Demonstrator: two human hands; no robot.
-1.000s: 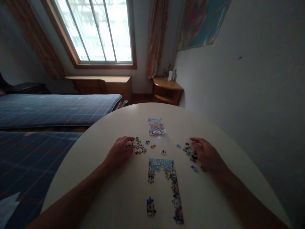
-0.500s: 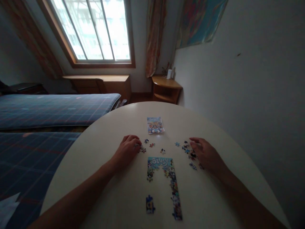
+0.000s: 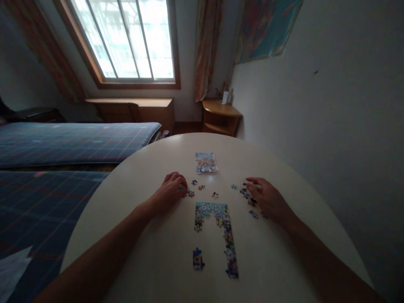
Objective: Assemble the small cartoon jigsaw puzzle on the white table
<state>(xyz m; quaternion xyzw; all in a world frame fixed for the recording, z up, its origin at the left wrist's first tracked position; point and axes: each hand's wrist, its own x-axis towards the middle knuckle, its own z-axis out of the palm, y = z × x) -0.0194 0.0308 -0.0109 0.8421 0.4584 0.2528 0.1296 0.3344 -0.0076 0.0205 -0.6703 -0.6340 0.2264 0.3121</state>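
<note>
A partly joined jigsaw lies in the middle of the round white table, with a small separate joined bit nearer me. My left hand rests with curled fingers over a heap of loose pieces, covering most of it. My right hand lies flat, fingers stretched out, on a second scatter of loose pieces. A few single pieces sit between the hands. A small picture card lies farther back.
Two beds with blue checked covers stand to the left of the table. A wooden corner shelf and a low wooden unit sit under the window. A wall runs close on the right.
My left hand slid right over its heap of loose pieces and now covers most of it. My right hand stayed on its pieces. The view shifted slightly.
</note>
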